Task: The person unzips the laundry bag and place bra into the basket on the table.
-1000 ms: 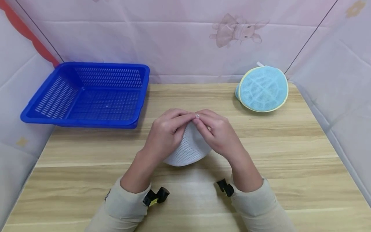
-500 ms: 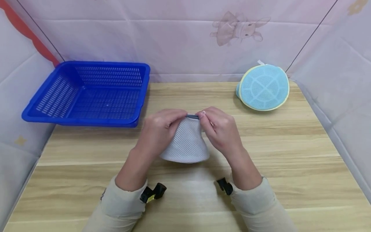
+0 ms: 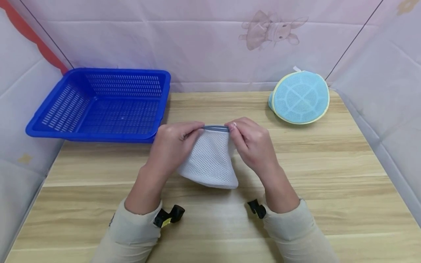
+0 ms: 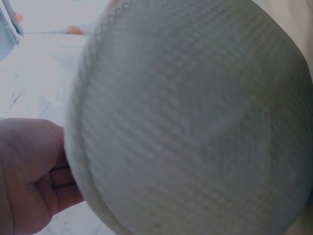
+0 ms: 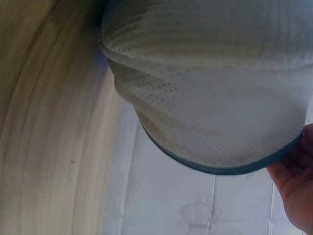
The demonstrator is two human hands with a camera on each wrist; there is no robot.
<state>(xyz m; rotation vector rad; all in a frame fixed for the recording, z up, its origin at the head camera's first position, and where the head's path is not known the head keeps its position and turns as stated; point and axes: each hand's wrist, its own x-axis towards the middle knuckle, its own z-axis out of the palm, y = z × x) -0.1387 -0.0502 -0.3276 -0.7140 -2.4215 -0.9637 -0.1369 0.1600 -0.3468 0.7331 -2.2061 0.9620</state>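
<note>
A white mesh bag with a grey-blue zipper edge hangs between both hands over the middle of the wooden table. My left hand pinches the left end of that edge between thumb and fingers. At the other end, my right hand pinches it, a small white zipper pull showing by the thumb. The mesh fills most of the left wrist view, hiding the left fingertips. From the right wrist camera, the grey-blue edge curves towards the right fingers.
A blue plastic basket with slotted sides stands at the back left. Towards the back right lies a light blue mesh bag with yellow trim and a white tab. A printed fabric wall rises behind the table.
The hands, together at the top of the white mesh bag a second ago, have drawn apart, the left moving left. A stretch of grey-blue edge now shows between them.
</note>
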